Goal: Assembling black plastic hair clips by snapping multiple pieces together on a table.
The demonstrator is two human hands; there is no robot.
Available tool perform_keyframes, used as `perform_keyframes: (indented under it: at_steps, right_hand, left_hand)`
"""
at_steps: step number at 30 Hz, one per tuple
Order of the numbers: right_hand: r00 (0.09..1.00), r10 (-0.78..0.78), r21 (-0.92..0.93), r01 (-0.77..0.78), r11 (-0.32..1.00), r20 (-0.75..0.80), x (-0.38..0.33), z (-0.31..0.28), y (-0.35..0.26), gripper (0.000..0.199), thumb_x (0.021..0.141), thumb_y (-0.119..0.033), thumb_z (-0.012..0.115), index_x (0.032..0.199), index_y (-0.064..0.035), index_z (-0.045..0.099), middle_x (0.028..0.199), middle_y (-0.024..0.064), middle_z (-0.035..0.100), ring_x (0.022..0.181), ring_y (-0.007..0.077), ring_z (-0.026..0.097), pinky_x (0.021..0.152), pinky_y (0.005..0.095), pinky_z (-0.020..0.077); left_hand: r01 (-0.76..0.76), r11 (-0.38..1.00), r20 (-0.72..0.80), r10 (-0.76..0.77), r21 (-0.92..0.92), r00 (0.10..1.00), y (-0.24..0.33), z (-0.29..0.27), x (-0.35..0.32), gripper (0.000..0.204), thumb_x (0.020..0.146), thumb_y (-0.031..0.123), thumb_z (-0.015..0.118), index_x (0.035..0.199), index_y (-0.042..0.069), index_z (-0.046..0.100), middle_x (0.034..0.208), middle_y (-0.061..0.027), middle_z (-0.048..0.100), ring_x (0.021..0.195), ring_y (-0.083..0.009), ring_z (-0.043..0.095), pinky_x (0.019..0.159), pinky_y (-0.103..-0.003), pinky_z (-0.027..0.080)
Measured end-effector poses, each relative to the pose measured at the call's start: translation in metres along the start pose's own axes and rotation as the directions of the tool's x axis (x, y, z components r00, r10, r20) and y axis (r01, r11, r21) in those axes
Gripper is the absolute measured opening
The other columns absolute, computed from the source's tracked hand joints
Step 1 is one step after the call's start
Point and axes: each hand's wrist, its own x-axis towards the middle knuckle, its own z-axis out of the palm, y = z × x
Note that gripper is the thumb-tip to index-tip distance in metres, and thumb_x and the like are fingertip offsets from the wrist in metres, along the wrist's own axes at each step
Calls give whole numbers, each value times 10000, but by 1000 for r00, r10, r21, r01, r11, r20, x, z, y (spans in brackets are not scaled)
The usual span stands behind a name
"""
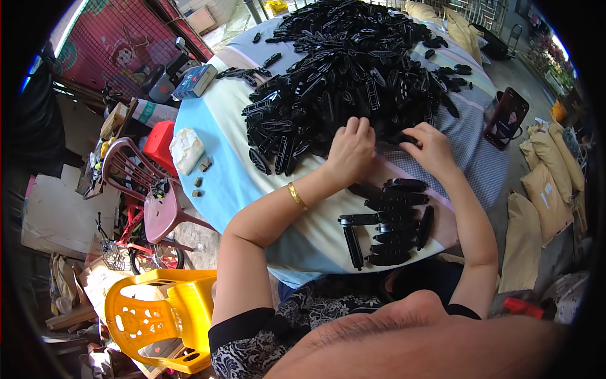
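Observation:
A large heap of black elongated plastic pieces [341,69] covers the far half of the round cloth-covered table [243,183]. At the near edge of the heap is my left hand [351,151], its fingers curled down and closed; whatever they hold is hidden behind the hand. To its right, my right hand [432,148] pinches a black plastic piece [407,139] between thumb and fingers. Between my forearms lies a group of similar black pieces [394,230], most stacked side by side in a column, with a few set apart at its edges.
A phone [506,119] stands propped at the table's right edge. On the left lie a box [196,81], a crumpled white bag [186,150] and small brown bits [205,164]. Pink [161,211] and yellow chairs [164,316] stand left; paper sacks [546,196] lie right.

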Motion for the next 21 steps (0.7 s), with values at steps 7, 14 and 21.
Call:
perform_keyframes:
  at_steps: [7, 14, 21]
  right_hand:
    - [997, -75, -213, 70, 975, -13, -3, 11, 4, 180, 778, -142, 652, 935, -54, 649, 887, 89, 643, 831, 264, 623, 711, 358, 504]
    - [977, -106, -81, 92, 992, -188, 0, 11, 3, 130, 826, -121, 593, 925, -45, 632, 858, 98, 641, 767, 289, 623, 654, 365, 510]
    - [981, -55, 157, 85, 984, -188, 3, 2, -2, 174, 821, -82, 595, 986, -41, 633, 935, 117, 625, 775, 280, 628, 668, 343, 506]
  left_hand:
    - [-34, 924, 29, 24, 381, 999, -4, 7, -3, 146, 652, 143, 597, 773, 65, 617, 968, -79, 479, 931, -225, 434, 715, -316, 352]
    - [-127, 966, -5, 132, 224, 991, -6, 13, -13, 167, 667, 176, 594, 788, 61, 593, 875, -71, 534, 909, -224, 440, 695, -305, 348]
    - [1, 961, 14, -5, 278, 1000, -1, 15, -4, 311, 691, 189, 602, 956, 38, 540, 806, -63, 544, 871, -193, 457, 665, -312, 351]
